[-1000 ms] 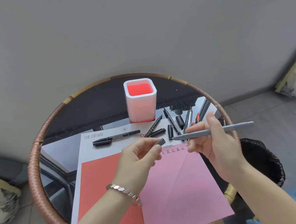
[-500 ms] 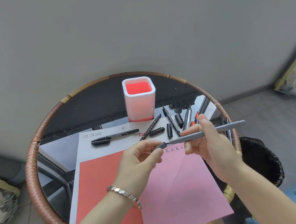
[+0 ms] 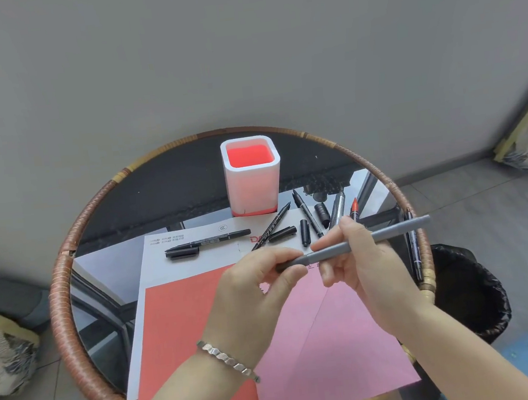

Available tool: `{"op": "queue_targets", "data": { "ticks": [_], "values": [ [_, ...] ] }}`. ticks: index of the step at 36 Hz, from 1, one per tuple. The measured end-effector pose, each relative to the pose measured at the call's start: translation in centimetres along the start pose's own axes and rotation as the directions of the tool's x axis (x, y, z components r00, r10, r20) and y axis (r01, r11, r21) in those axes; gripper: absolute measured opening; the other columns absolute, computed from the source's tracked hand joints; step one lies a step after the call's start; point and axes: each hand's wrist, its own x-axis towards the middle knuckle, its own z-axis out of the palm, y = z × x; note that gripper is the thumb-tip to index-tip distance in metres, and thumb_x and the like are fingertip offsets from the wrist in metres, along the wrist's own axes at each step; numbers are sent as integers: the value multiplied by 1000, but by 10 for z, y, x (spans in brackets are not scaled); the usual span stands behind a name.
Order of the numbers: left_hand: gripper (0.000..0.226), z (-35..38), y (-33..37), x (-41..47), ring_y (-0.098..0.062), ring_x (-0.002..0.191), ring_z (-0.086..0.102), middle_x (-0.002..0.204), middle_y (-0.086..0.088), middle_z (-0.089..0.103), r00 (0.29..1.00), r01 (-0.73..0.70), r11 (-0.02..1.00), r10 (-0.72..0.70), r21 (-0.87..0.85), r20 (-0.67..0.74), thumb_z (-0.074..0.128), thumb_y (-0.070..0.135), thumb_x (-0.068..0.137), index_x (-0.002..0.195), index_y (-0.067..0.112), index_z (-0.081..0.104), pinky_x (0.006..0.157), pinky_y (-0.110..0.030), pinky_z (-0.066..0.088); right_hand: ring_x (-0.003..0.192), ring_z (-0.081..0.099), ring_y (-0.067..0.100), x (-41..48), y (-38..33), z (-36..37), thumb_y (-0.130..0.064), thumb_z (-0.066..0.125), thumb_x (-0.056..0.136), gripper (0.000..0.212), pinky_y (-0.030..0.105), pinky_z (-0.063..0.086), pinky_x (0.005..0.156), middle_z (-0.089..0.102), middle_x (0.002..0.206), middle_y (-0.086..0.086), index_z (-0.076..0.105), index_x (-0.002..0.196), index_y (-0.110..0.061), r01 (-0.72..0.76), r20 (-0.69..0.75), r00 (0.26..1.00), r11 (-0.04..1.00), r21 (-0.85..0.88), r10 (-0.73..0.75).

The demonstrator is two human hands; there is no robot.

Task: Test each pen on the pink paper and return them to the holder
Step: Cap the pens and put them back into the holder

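Against a grey wall [image 3: 241, 55], a rattan-rimmed glass table [image 3: 62, 305] bears pink paper [image 3: 330, 349].

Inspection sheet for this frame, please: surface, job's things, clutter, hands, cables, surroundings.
Surface: round glass-topped table with a cane rim.
Job's things: pink paper lies at the near edge, marks near its top; white holder stands at the back, no pens seen inside; grey pen held above the paper.
Clutter: black marker, red-tipped pen, more pens and loose caps lie near the holder; red-and-white sheet partly under the pink paper.
Hands: left hand pinches the grey pen's cap end; right hand grips its barrel.
Cables: nothing seen.
Surroundings: grey wall, black bin and cushions on the floor.
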Motion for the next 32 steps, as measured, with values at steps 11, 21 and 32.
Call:
{"op": "queue_targets", "data": {
  "ticks": [11,21,32],
  "values": [
    [20,4,-2,4,-1,52,58,65,16,65,996,90,986,-91,-139,4,65,23,70,69,42,67,59,-15,48,45,48,11,7,0,-5,-32,41,79,35,20,40,51,53,40,3,64,55,-22,196,124,976,972,-131,-180],
    [26,-21,-23,39,-5,80,59,79,18,63,985,171,962,-168,212,-30,58,19,89,81,44,56,66,-19,45,42,35,9,26,-20,-3,-17,44,95,20,17,31,41,47,48,-4,53,78,-13,149,41,988,985,-91,-146],
    [13,-44,-17,56,7,81,55,84,23,57,961,251,879,-276,405,4,53,20,90,92,32,58,67,-12,43,57,52,0,116,-67,31,-26,51,91,20,12,42,60,59,52,-13,64,79,-15,372,39,894,691,-619,-447]
  ]
}}
